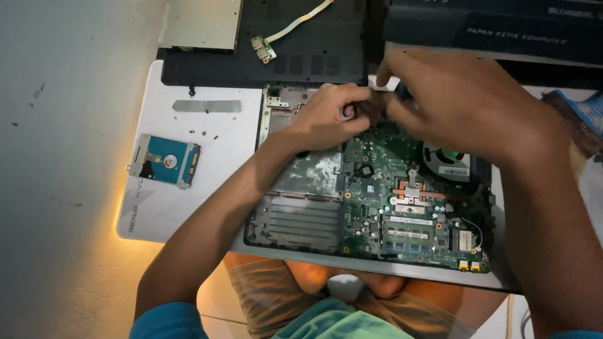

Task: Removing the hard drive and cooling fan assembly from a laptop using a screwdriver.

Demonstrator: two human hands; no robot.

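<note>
Over far edge of opened laptop (301, 220), left hand (326, 116) and right hand (465, 103) meet, fingers pinching small dark part (370, 103); green board (389, 188) just below hands, hard drive (164, 160) well left.

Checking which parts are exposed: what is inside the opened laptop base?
Inside the laptop base: a green motherboard, copper heat pipe, fan, memory modules. Both hands cover the upper edge.
</note>
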